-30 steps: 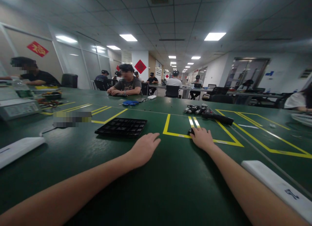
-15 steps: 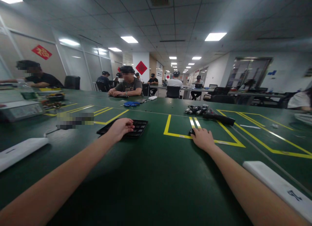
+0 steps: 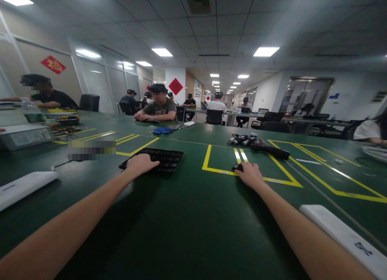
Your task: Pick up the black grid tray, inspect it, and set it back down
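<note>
A black tray (image 3: 169, 156) divided into small compartments lies on the green table, left of centre. My left hand (image 3: 139, 164) is at its near left side, closed on the edge, with the thumb reaching over the compartments. The other fingers are mostly out of sight. Farther right, my right hand (image 3: 251, 173) is closed on a small black object (image 3: 238, 167) at the front line of a yellow tape frame (image 3: 220, 171). Its exact kind is too small to tell.
Behind my right hand lie a bundle of black cables with metal connectors (image 3: 242, 139) and a black cylinder (image 3: 275, 152). White slabs lie at left (image 3: 27, 187) and right (image 3: 344, 231). A blue item (image 3: 162, 130) lies near a seated person (image 3: 159, 106) across the table (image 3: 181, 231).
My left hand has moved left and down from over the tray's compartments to its near left edge. The right hand stays on the small black object, which shows more now.
</note>
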{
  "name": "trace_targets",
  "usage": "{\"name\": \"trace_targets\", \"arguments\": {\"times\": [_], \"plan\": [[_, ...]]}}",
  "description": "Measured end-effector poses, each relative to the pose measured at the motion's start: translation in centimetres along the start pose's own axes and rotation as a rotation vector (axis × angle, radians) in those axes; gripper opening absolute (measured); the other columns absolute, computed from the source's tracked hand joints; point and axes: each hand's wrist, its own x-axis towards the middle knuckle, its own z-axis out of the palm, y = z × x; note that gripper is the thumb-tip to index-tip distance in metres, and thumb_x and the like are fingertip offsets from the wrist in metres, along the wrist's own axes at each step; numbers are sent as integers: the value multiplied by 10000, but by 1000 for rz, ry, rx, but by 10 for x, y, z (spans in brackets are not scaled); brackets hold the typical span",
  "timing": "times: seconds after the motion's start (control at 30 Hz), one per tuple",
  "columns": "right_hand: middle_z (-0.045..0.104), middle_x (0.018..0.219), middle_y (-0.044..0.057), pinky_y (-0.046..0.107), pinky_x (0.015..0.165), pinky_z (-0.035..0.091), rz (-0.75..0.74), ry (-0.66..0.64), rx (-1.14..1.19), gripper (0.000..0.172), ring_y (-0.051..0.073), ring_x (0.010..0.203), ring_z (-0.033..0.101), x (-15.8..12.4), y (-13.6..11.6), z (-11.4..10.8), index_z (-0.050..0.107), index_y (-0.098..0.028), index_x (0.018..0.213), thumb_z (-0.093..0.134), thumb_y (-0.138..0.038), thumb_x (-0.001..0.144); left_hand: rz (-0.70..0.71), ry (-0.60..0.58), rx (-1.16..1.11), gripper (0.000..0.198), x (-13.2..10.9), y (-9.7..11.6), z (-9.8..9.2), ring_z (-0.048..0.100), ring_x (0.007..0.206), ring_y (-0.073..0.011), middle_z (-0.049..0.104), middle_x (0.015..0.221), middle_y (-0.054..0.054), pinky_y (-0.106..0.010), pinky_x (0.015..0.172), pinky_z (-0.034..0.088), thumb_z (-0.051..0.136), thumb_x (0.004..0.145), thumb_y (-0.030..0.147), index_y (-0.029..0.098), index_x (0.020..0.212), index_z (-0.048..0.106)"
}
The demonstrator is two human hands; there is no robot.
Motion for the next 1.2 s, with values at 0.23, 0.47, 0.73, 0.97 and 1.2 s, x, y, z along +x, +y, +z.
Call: {"name": "trace_targets", "arguments": {"times": [0.23,0.47,0.73,0.97,1.2], "plan": [[556,1152,89,397,909,383,-375,-126,607,452,239,1072,490,-20,-53,2,503,-162,1162,537,-346,750,247,109,-165,486,-37,45,13,578,844,-261,615,929,-129,-319,648,412,356,739,575,153,878,553],[615,1051,62,422,887,425,-703,-210,1086,322,238,1015,535,-42,-86,15,602,-169,997,581,-338,723,559,77,-320,348,-78,81,27,550,813,-215,574,882,-80,-298,640,392,353,803,457,156,928,475],[605,1101,62,440,975,354,-815,-208,1035,354,233,1067,515,-49,-84,8,587,-202,1070,544,-375,764,580,60,-430,330,-90,83,34,526,791,-206,540,838,-64,-305,649,388,376,806,394,144,1016,422],[471,1297,62,430,1032,281,-935,-191,894,463,244,1192,414,-49,-75,13,467,-242,1232,498,-388,793,634,15,-468,331,-97,88,37,498,737,-187,510,795,-37,-293,635,362,429,779,409,156,993,436],[405,1349,71,421,1010,328,-974,-224,836,513,247,1200,408,-45,-69,12,382,-233,1294,465,-386,812,515,-164,-801,272,-80,82,23,427,578,-120,446,637,37,-239,531,319,568,696,378,166,851,496]]}}
